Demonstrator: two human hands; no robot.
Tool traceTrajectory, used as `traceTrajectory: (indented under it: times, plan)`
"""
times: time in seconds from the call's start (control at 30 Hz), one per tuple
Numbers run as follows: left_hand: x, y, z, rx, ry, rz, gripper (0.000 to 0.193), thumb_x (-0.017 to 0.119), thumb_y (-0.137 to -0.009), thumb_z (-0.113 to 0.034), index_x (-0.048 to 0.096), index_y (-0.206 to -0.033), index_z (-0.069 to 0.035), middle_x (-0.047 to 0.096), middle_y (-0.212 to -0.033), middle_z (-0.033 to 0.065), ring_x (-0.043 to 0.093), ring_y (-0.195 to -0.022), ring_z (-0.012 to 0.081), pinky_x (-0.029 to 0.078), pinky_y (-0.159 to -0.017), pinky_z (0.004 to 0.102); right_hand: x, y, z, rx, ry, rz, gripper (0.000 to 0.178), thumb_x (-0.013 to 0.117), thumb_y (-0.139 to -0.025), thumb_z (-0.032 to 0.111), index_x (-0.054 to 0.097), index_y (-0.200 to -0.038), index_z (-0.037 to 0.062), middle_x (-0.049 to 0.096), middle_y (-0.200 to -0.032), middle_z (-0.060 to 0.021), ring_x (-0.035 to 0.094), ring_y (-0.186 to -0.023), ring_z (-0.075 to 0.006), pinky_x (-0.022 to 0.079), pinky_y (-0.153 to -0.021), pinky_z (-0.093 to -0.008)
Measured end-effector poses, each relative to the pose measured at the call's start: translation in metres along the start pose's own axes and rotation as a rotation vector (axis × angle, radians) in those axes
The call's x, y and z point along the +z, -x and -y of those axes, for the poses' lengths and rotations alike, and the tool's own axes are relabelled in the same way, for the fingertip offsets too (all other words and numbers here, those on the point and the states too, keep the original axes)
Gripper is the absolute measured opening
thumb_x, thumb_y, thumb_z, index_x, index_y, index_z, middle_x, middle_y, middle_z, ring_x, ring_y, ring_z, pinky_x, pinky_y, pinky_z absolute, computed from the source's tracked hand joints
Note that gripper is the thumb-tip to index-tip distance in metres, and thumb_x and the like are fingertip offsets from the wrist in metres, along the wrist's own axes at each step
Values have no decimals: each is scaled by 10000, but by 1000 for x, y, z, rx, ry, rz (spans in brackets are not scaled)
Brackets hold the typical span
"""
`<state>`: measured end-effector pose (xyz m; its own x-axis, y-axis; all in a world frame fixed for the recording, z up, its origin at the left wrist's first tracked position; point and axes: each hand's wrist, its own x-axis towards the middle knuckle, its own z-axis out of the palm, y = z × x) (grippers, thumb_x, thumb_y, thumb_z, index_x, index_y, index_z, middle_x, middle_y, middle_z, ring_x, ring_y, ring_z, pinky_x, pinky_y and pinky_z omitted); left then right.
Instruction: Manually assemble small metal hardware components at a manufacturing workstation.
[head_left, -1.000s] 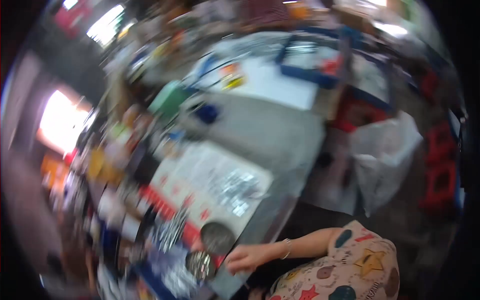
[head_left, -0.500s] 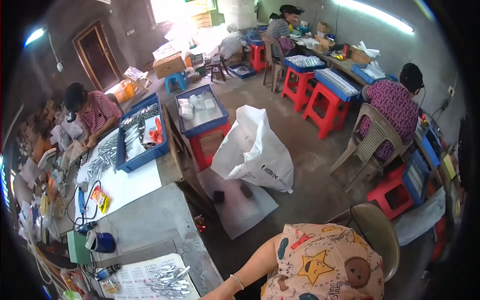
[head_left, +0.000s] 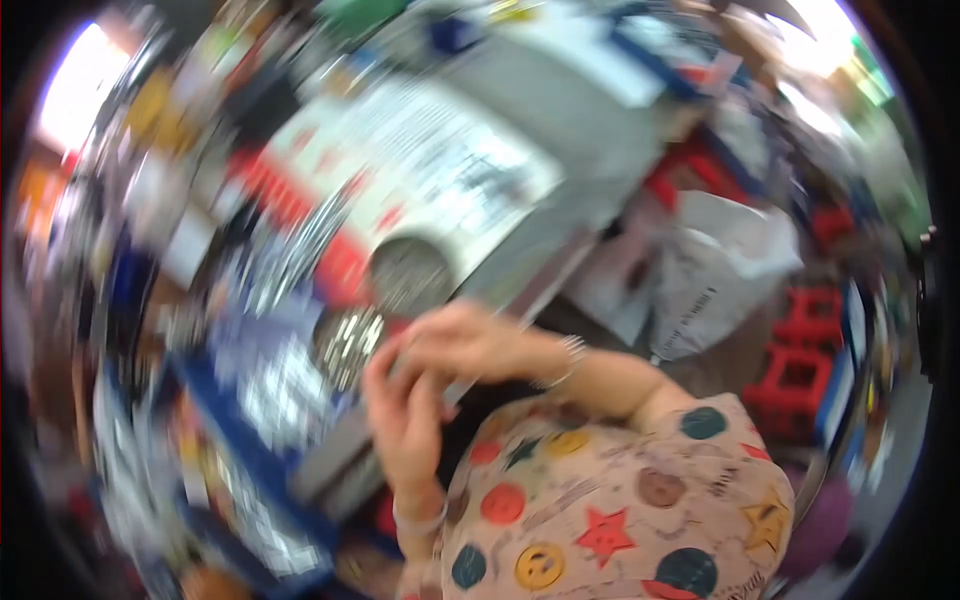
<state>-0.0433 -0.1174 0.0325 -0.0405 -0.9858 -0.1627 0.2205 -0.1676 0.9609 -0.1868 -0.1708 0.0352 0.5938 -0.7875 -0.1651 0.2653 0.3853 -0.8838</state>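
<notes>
My right hand point(head_left: 465, 342), with a beaded bracelet at its wrist, meets my left hand point(head_left: 405, 425), which has a bangle on its wrist. Their fingertips overlap at the table's near edge. Motion smears the fingers, and whatever may be between them cannot be made out. Just beyond the fingers is a round dish point(head_left: 412, 278) filled with small grey parts. Beside it lies a round container point(head_left: 348, 345) of shiny metal pieces. A heap of slim silver metal pieces point(head_left: 490, 180) rests on a printed paper sheet point(head_left: 455, 245), and more long silver pieces point(head_left: 300, 245) lie farther left.
A blue tray point(head_left: 250, 500) with clear plastic bags stands at the lower left. The grey tabletop point(head_left: 570, 95) runs toward the upper right. On the floor to the right stands a white sack point(head_left: 715, 265), with red stools point(head_left: 795, 385) beyond it.
My view has swung left onto the table and blurred. My left hand has come into view, and my right hand, cut off by the lower edge before, now meets it.
</notes>
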Motion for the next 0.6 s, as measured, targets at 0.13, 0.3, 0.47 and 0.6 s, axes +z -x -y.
traceTrajectory:
  times: [0.13,0.3,0.47,0.6]
  plan:
    - [-24,-1,4,19,-12,-46,372,486,-925,-15,365,-1277,-14,613,-985,53,516,-703,30,370,-527,148,3,-30,-24,22,125,-1,426,445,-971,380,629,-881,7,572,-617,11,471,-488,-23,368,-448,-162]
    - [-33,-5,11,61,-191,-189,347,517,-925,-49,404,-1250,-1,629,-853,31,503,-660,23,357,-522,151,5,-51,-40,42,-29,-6,477,398,-984,414,625,-885,6,551,-593,7,467,-468,-33,358,-437,-172]
    - [-29,-12,18,163,-441,-280,318,545,-913,-67,490,-1219,-1,637,-782,42,520,-616,57,417,-532,191,-3,-55,-45,12,38,-25,461,396,-988,397,620,-867,12,539,-592,11,462,-472,-34,368,-454,-179]
    - [-32,-21,33,284,-664,-337,291,545,-901,-33,554,-1190,-3,667,-912,97,594,-683,107,476,-575,232,-11,-58,-46,34,70,-24,412,427,-986,362,599,-809,32,521,-591,19,451,-481,-32,360,-460,-185]
